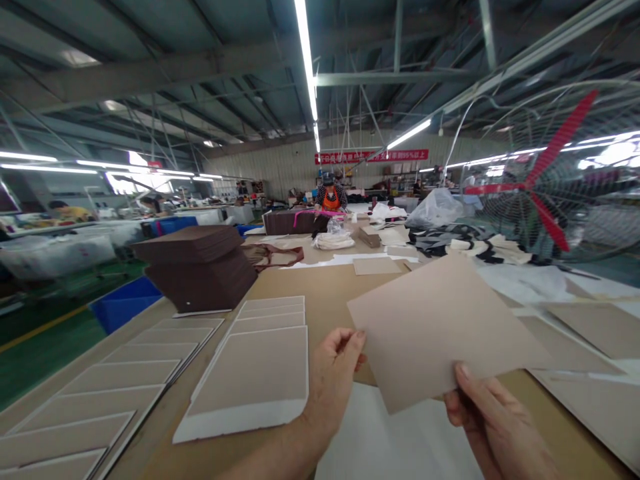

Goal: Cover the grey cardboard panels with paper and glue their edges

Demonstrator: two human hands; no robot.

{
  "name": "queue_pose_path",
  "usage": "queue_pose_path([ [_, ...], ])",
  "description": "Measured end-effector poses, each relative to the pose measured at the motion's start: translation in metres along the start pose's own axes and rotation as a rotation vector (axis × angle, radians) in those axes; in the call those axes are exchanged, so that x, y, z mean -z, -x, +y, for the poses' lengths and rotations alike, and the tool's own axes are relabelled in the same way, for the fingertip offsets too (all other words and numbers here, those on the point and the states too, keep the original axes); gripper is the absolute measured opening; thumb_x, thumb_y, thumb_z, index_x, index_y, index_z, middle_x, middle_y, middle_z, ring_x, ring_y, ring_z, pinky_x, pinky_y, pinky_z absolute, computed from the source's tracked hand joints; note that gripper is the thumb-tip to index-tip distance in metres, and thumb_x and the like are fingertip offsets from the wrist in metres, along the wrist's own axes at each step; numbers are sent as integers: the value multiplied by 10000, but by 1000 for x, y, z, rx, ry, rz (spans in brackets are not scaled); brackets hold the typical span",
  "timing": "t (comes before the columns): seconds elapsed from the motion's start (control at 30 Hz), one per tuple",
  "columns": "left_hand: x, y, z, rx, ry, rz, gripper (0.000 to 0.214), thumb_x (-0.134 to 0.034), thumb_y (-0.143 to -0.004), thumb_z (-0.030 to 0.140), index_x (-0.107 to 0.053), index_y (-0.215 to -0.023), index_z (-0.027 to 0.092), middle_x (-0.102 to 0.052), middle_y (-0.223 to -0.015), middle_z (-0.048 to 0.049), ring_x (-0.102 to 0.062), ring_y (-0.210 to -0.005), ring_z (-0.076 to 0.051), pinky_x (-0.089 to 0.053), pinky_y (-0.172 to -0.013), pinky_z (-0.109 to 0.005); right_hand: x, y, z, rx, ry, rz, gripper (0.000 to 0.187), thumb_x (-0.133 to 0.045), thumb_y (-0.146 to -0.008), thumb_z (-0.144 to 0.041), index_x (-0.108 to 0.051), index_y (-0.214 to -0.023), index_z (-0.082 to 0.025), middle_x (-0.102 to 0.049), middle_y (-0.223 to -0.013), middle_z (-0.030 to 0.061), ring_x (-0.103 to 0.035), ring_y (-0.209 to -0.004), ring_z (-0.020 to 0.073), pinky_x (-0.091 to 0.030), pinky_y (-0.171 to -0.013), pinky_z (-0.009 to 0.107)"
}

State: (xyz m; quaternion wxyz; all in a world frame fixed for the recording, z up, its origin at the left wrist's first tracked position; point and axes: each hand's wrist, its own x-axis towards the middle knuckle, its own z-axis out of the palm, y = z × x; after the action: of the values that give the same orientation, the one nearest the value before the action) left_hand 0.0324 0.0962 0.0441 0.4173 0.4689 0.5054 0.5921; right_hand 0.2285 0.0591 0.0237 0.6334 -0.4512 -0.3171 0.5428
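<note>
Tan square card sheet (440,327) is held up over brown worktable (320,293). Left hand (333,377) & right hand (493,423) both pinch its near edge. Risk, imo: edge-only grip, so draught from red-bladed caged fan (550,173) may flap or crease it, or it slips onto white-backed tan panels (255,373).

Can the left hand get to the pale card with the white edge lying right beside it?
Probably yes: the pale card lies on the table just left of the left hand, nothing between them. But that hand pinches the tan sheet, which the right hand holds too.
</note>
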Motion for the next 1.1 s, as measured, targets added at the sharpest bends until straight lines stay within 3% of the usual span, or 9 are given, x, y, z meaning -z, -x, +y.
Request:
queue_pose_path([
  [0.2,15,-1,6,1,72,-20,413,-716,-733,560,-585,-664,174,-537,-582,31,-474,-580,-109,-371,-579,-220,13,-6,10,74,-44,-78,414,-771,-762,-580,-677,-651,-192,-595,-639,25,-536,-637,149,-505,-588,205],
  [0.33,39,1,15,26,84,-96,389,-732,-737,519,-580,-653,170,-527,-579,37,-427,-573,-98,-341,-571,-215,33,-18,-1,212,-166,62,373,-650,-838,-594,-730,-1046,-294,-672,-1050,35,-602,-934,216,-557,-702,256],
  [0.4,50,5,17,68,58,-130,390,-743,-737,513,-583,-653,168,-530,-584,35,-426,-577,-101,-340,-572,-219,43,-20,-10,230,-89,90,454,-617,-852,-610,-700,-1181,-309,-658,-1113,48,-599,-993,236,-557,-711,268],
  [0.5,61,13,14,145,6,-167,395,-737,-745,531,-589,-675,172,-530,-602,34,-432,-590,-109,-348,-587,-228,54,-19,-17,295,138,42,513,-614,-852,-635,-693,-1236,-304,-660,-1014,56,-600,-936,231,-536,-749,285],
  [0.7,67,25,6,240,-39,-189,400,-721,-740,546,-565,-672,184,-523,-597,36,-410,-591,-114,-318,-575,-233,57,-12,-20,323,564,26,479,-646,-820,-651,-742,-1172,-339,-662,-1221,37,-548,-1182,272,-399,-1029,356],
  [0.83,67,27,3,268,-56,-208,391,-710,-727,537,-564,-649,184,-515,-583,35,-415,-584,-117,-329,-585,-236,51,-6,-21,315,629,110,458,-738,-701,-623,-795,-1042,-322,-698,-1164,27,-618,-1076,246,-497,-890,273],
  [0.97,67,31,-2,281,-81,-190,371,-694,-744,515,-579,-632,180,-513,-572,34,-424,-571,-117,-336,-572,-234,51,4,-15,134,580,196,581,-797,-592,-624,-794,-1051,-269,-743,-966,41,-671,-776,196,-534,-604,199],
  [1.03,68,34,-7,292,-112,-148,377,-698,-749,521,-591,-639,176,-519,-574,34,-437,-565,-118,-337,-563,-232,54,11,-7,67,565,220,642,-798,-583,-639,-778,-1091,-247,-740,-919,41,-666,-723,189,-526,-547,189],
  [1.1,71,39,-16,317,-154,-92,373,-723,-735,533,-657,-784,169,-531,-577,45,-460,-556,-126,-342,-555,-234,59,19,2,51,566,195,657,-803,-587,-633,-766,-1114,-242,-733,-908,33,-668,-729,184,-529,-554,178],
])
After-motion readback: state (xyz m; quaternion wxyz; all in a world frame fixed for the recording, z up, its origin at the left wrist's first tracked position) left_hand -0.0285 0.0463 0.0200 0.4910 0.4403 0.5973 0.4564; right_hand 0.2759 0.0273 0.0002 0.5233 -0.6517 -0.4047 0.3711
